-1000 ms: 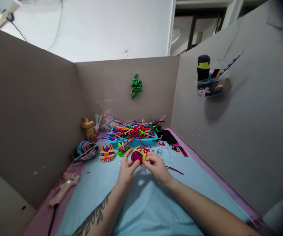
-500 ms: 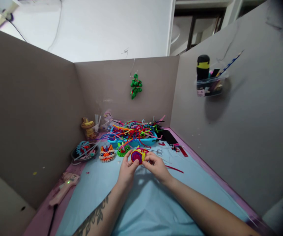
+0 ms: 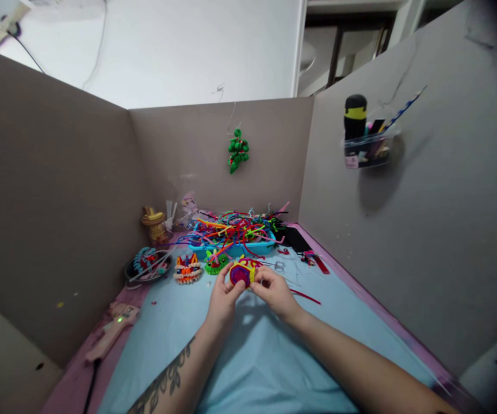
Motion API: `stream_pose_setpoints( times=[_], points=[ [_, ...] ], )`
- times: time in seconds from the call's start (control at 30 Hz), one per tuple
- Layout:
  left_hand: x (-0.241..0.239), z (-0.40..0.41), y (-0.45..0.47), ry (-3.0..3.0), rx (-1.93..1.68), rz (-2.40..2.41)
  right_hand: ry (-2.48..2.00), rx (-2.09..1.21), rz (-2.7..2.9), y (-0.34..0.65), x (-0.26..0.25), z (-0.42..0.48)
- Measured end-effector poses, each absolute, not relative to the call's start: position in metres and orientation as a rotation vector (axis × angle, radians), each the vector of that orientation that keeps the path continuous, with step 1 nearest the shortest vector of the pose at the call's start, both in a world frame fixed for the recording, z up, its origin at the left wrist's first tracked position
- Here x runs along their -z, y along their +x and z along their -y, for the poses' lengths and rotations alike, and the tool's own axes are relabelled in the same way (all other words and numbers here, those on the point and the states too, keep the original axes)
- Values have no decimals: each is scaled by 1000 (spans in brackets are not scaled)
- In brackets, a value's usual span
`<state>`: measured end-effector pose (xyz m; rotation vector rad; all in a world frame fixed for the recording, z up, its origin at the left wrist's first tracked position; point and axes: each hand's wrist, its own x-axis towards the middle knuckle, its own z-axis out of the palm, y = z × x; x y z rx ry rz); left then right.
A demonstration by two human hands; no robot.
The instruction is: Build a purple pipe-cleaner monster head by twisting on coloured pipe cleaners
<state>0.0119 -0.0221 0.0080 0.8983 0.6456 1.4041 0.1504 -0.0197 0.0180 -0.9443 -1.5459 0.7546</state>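
Note:
A small round pipe-cleaner craft piece (image 3: 240, 272), purple and red with yellow bits on its rim, is held up over the light blue mat (image 3: 248, 356). My left hand (image 3: 223, 298) pinches its left edge with thumb and fingers. My right hand (image 3: 275, 293) grips its right edge, fingers curled. Just behind the hands, a blue tray (image 3: 231, 248) holds a tangle of coloured pipe cleaners (image 3: 233, 226).
An orange finished figure (image 3: 187, 268) and a green one (image 3: 214, 263) stand left of the hands. A dark bowl (image 3: 147, 267) of craft pieces and a pink glue gun (image 3: 111, 330) lie at the left. Grey partition walls enclose the desk; a green ornament (image 3: 238, 150) hangs on the back wall.

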Motion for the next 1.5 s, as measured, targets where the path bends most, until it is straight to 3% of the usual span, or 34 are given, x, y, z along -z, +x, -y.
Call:
stream_pose_setpoints(
  times=[0.6,0.87,1.27,1.5],
  points=[
    [-9,21,12,855,-1407,-692,-971,-556,1624,149,-18,23],
    [-9,19,8,877,-1341,-735,-959,-97,1766,173,-20,17],
    [-14,17,-6,1058,-1251,-671,-839,-453,2066,180,-22,12],
    [-16,16,-10,1169,-1195,-646,-785,-461,1980,181,-25,13]
  ],
)
